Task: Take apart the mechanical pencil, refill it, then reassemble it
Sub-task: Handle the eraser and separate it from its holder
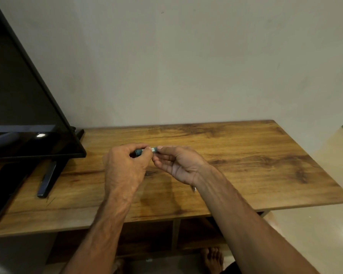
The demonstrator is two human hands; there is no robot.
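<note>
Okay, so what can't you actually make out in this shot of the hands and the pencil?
- Teal pencil part, head view: the fingers of the left hand and right hand cover both ends, so whether it is in one piece cannot be told.
- Its label: too small to read.
- Metal tip: the rest is hidden under the right wrist.
- TV: cut off by the left edge.

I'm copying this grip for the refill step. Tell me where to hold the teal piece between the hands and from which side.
Probably by its two ends, one hand from each side. The teal piece lies about level, left to right; the left hand wraps its left part, the right hand pinches its right end. It is slim, so a pinch should suffice.
</note>
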